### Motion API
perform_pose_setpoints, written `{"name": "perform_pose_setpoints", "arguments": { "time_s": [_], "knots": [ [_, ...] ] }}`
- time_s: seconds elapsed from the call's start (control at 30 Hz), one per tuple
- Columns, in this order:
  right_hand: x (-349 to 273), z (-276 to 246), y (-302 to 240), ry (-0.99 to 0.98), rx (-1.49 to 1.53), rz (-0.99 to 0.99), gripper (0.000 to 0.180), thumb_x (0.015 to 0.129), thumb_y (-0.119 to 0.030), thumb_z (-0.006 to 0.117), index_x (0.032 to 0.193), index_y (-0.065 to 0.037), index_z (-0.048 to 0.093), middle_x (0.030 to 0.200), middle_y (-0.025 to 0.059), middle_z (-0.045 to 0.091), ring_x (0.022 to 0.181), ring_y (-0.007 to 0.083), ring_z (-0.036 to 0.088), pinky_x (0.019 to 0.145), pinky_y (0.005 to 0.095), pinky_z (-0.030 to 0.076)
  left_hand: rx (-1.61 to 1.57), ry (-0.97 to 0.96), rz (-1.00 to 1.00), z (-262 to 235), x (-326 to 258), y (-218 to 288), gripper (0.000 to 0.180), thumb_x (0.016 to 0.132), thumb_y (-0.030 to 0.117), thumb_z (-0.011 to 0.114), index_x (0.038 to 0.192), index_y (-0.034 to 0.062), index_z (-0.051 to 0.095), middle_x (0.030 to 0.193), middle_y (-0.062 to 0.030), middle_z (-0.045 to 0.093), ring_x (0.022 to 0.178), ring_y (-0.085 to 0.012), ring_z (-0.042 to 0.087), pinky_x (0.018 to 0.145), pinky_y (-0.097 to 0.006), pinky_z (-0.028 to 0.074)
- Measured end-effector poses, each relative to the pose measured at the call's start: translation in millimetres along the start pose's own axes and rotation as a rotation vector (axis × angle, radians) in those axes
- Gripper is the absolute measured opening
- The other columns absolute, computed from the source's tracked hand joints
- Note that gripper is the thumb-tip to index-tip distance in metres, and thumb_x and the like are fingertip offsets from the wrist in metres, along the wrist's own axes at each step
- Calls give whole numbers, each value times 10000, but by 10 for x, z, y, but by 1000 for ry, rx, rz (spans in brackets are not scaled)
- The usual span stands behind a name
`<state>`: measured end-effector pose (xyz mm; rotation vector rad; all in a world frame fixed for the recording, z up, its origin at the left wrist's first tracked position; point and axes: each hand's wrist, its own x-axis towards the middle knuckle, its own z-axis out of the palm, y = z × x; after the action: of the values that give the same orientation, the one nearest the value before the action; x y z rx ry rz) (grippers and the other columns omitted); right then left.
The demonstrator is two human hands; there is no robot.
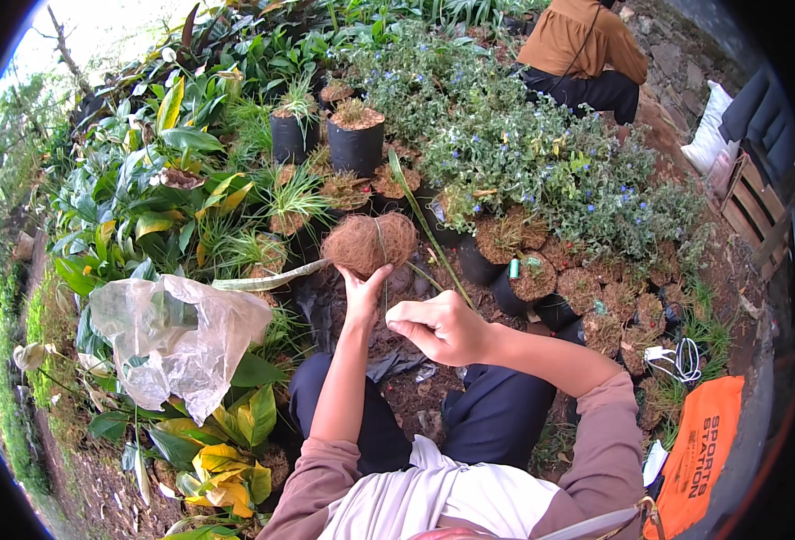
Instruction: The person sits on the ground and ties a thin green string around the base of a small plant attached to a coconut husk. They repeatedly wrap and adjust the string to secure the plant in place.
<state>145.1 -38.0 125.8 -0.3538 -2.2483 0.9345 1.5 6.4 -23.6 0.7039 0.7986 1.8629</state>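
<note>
My left hand [361, 292] is wrapped round the underside of a ball of brown coconut fibre [370, 241] and holds it up in front of me. A thin string circles the ball and drops toward my right hand [442, 328], which is closed in a pinch just below and to the right. The string is too fine to follow all the way into those fingers. A pale green, long stiff leaf [271, 280] reaches the ball's left side; whether it grows from the ball is hard to make out. Another long green leaf [429, 229] slants past on the right.
Clear plastic sheeting [181, 333] lies over plants at left. Black pots [355, 148] and blue-flowered plants [542, 135] fill the far side. Several fibre-topped pots [578, 292] stand right, near a white cable [686, 360] and orange bag [699, 450]. Another person [587, 54] sits far right.
</note>
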Motion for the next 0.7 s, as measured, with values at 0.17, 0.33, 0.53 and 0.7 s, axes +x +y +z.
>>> {"name": "perform_pose_setpoints", "arguments": {
  "time_s": [0.17, 0.33, 0.53, 0.7],
  "knots": [
    [-32, 43, 36, -9, 11, -28, 86, 820, -29, 559, 880, 17, 599, 697, 168, 620, 583, 281, 622, 508, 325, 466, -19, -30, -55, -39, 1, 5, 907, 710, 16, 658, 1372, 154, 54, 1269, -121, 369, 1171, -238, 409, 966, -352, 371],
    [-10, 13, 13, 0, 9, -2, 78, 819, -29, 558, 871, 16, 597, 683, 168, 612, 581, 290, 614, 507, 334, 461, -53, 2, -140, 27, -20, 64, 851, 738, 38, 642, 1362, 182, 83, 1253, -117, 374, 1154, -227, 421, 949, -344, 390],
    [44, 2, 2, -25, -13, -37, 78, 810, -29, 563, 860, 14, 604, 696, 169, 614, 588, 305, 611, 522, 342, 466, -380, -42, -142, -4, -2, -23, 797, 825, 130, 596, 1382, 241, 37, 1337, -119, 310, 1209, -259, 391, 971, -410, 381],
    [183, -85, -13, 0, -97, -101, 67, 780, -33, 578, 831, -4, 610, 690, 173, 608, 595, 312, 610, 531, 357, 473, -221, -1, -206, -36, 29, -127, 746, 890, 267, 547, 1394, 260, -3, 1372, -123, 281, 1228, -285, 374, 990, -441, 374]
  ]
}}
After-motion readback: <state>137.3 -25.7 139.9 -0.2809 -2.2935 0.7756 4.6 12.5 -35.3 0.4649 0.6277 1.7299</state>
